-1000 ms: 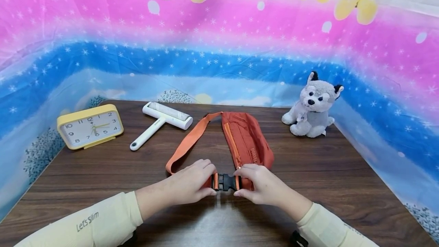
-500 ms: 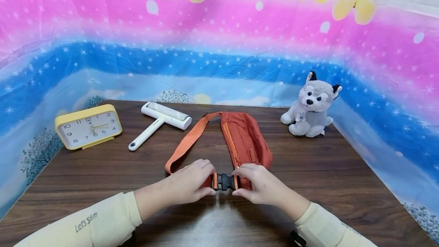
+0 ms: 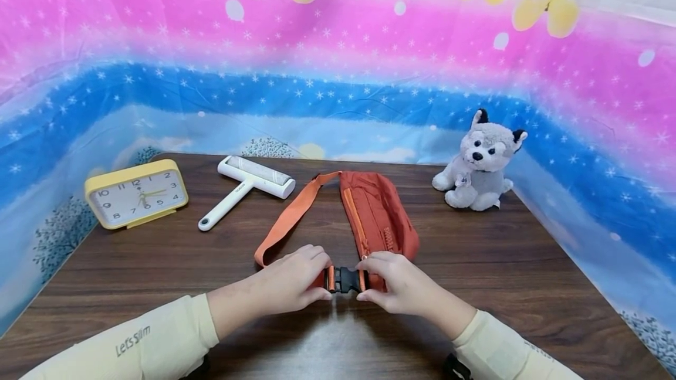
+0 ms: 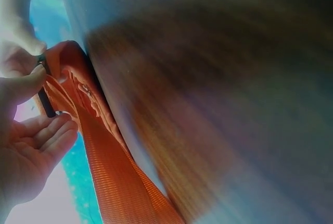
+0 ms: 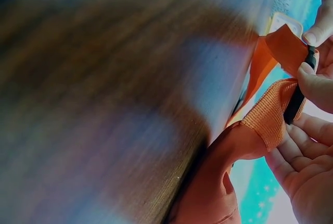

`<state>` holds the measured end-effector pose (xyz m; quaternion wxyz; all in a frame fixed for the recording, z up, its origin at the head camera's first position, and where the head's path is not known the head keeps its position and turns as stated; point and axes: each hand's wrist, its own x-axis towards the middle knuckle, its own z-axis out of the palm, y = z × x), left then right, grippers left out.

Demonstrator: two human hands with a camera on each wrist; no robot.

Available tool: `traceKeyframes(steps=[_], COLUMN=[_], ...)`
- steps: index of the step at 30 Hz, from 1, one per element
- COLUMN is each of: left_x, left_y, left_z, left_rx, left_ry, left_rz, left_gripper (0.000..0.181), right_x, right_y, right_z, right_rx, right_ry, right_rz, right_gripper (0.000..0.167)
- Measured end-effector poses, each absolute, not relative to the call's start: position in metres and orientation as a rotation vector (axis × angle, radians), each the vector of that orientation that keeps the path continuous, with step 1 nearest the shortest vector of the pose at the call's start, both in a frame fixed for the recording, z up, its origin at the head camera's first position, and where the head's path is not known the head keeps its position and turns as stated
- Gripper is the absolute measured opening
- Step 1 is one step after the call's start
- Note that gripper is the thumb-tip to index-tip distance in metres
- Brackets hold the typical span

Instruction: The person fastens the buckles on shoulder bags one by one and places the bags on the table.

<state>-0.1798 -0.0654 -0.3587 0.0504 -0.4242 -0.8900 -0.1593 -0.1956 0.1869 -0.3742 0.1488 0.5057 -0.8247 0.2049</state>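
A rust-red waist bag (image 3: pixel 376 210) lies on the table, its orange strap (image 3: pixel 289 224) looping out to the left. At its near end is a black side-release buckle (image 3: pixel 345 280), whose two halves meet; whether they are fully latched I cannot tell. My left hand (image 3: pixel 294 280) pinches the left end of the buckle between thumb and fingers. The right end is pinched the same way by my right hand (image 3: pixel 399 282). Both wrist views show the buckle edge-on, with orange webbing (image 4: pixel 112 172) in the left one and webbing (image 5: pixel 273 112) beside the bag in the right one.
A yellow alarm clock (image 3: pixel 137 194) stands at the left of the wooden table (image 3: pixel 502 286). Between clock and bag lies a white lint roller (image 3: pixel 245 189). At the back right sits a grey plush husky (image 3: pixel 483 160). A printed cloth (image 3: pixel 338 98) hangs around the table.
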Motion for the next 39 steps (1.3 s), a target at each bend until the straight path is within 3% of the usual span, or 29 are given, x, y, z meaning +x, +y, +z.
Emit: traceKeyframes(steps=[39], left_x=[-0.1814], left_y=[-0.0622], left_z=[-0.3601], left_rx=[-1.246], left_ry=[-2.696], left_rz=[-0.499], left_gripper=[0.037], right_x=[-0.1943], right_y=[0.1841], right_z=[-0.3709], right_rx=[1.447], right_ry=[-2.392], right_rz=[0.545], right_gripper=[0.037])
